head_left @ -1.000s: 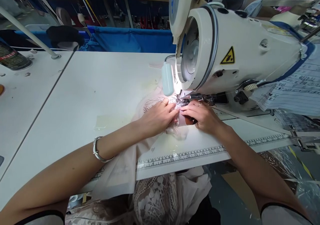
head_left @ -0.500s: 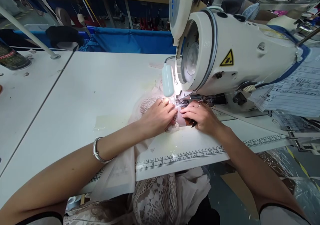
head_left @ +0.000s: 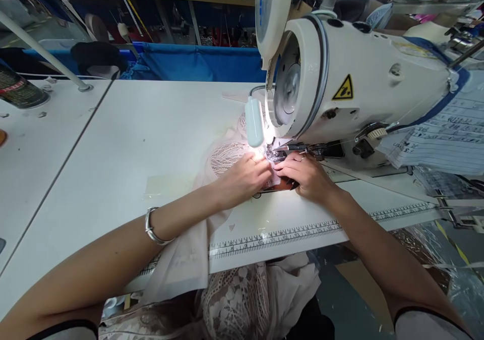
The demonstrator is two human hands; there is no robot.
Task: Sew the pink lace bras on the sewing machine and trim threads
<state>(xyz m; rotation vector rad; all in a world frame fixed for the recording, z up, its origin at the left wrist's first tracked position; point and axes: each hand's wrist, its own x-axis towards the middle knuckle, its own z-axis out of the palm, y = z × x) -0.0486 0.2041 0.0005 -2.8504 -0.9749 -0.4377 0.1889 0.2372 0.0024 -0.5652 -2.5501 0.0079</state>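
Observation:
Pale pink lace fabric [head_left: 228,157] lies under the needle area of a white sewing machine [head_left: 363,77]. My left hand [head_left: 244,178] is closed on the lace just left of the presser foot [head_left: 275,154], its fingers bent and pressed together. On the other side, my right hand [head_left: 305,174] pinches the fabric's right edge close to the foot. A small dark pointed thing [head_left: 293,184] shows beneath the right fingers; its kind is unclear. The fingertips of both hands are partly hidden, and lamp glare washes out the stitching spot.
A small lamp [head_left: 254,122] hangs left of the needle. A ruler strip [head_left: 272,240] runs along the table's front edge. More fabric [head_left: 181,264] drapes over that edge onto the lap. At the left stand a dark can [head_left: 20,88] and a pole [head_left: 45,52]. Written sheets [head_left: 446,133] hang at right.
My left hand has shifted slightly right and forward, toward the presser foot, and the lace near it has moved away from me. My right hand stays almost in place.

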